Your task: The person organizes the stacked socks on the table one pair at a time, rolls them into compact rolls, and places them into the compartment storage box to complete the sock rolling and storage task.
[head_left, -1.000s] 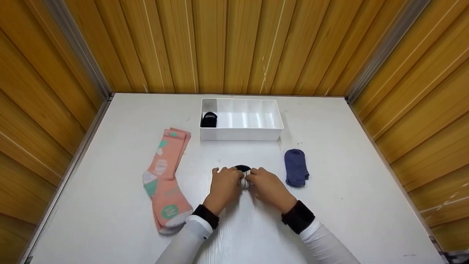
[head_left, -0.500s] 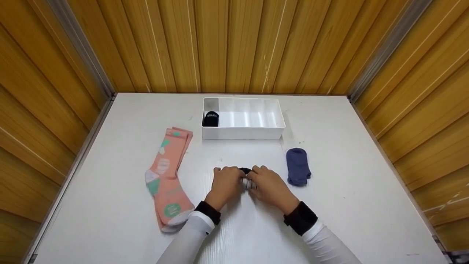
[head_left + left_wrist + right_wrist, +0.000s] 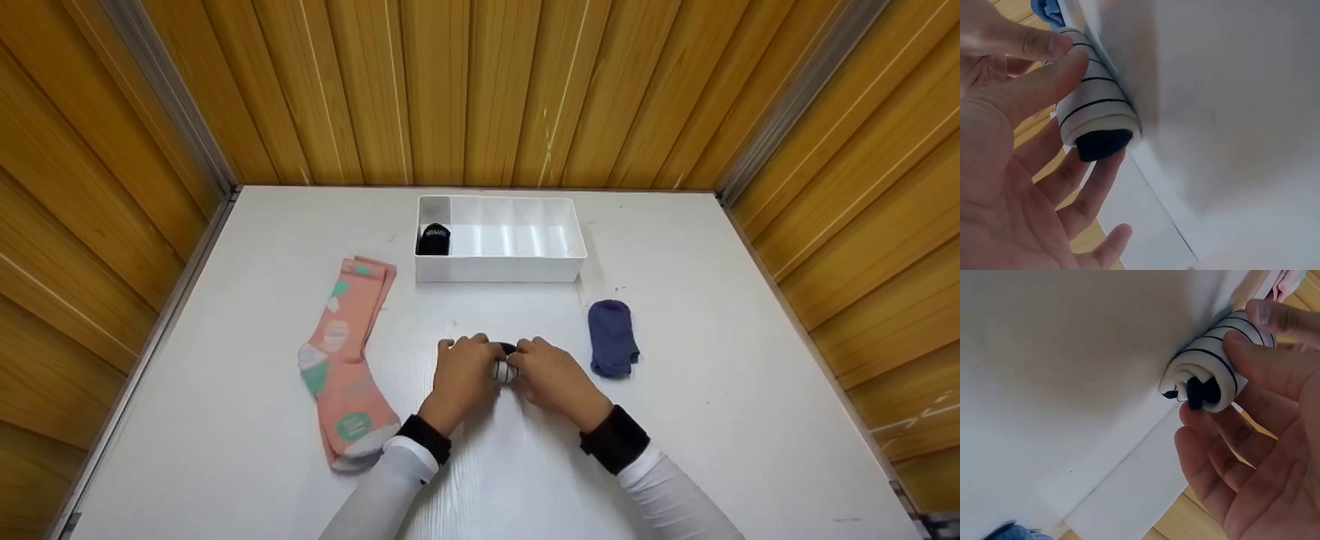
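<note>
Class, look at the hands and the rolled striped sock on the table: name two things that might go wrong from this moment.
1. The rolled sock is held only by fingertips of the left hand and right hand; its dark inner end pokes out, so the roll may loosen and unwind.
2. The blue sock lies close beside the right hand, so a sideways move might knock it out of place.

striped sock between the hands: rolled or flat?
Rolled. The striped sock shows a spiral end in both wrist views, held by left hand and right hand.
</note>
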The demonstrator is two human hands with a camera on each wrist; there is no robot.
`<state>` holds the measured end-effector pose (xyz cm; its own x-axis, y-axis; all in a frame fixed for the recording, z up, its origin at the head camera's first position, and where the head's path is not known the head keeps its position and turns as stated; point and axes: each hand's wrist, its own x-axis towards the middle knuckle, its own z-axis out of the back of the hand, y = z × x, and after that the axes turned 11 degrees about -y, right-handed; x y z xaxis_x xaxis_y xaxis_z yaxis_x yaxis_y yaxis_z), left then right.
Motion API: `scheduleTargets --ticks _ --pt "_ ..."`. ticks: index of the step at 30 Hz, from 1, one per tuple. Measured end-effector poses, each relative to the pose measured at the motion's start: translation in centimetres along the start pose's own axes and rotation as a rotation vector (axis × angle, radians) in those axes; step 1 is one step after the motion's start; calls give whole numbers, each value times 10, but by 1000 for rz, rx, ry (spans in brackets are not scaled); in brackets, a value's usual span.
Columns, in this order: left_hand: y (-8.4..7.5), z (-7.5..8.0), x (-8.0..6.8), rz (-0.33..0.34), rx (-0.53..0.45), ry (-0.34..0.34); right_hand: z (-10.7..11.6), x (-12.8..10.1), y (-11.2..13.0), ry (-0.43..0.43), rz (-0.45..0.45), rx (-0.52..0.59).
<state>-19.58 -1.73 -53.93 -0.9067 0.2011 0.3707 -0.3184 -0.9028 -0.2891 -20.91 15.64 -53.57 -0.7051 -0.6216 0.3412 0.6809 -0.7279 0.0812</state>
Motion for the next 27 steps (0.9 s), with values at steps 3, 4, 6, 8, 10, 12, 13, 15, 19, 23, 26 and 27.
scheduleTargets --ticks 3,4,6,8,10,12,13,15,19,23,26,27 --pt "0 0 2 -6 7 -27 2 2 -1 22 -24 32" --pt "0 -1 2 -9 8 -30 2 3 -1 27 -31 43" --pt "1 -1 3 -9 7 -25 2 3 -2 33 -38 58" --pt "1 -1 3 -4 11 -17 3 3 -2 32 -43 76" --pt "1 0 3 8 2 -14 4 4 -2 30 -53 91" --pt "1 1 3 20 -9 -7 6 3 -2 22 -67 99" --pt "1 1 3 23 -18 -2 7 3 -2 16 -76 96" --pt "1 2 4 29 -42 16 7 1 -2 1 -90 72" --pt "2 2 8 53 -94 73 5 -3 -1 -77 -77 -7" --pt "6 3 11 79 -126 108 0 -6 -1 -172 -40 -42" --pt "7 3 13 79 -128 115 -2 -6 -2 -206 -21 -34" --pt "8 3 12 76 -126 113 -3 -6 -2 -207 -20 -29"
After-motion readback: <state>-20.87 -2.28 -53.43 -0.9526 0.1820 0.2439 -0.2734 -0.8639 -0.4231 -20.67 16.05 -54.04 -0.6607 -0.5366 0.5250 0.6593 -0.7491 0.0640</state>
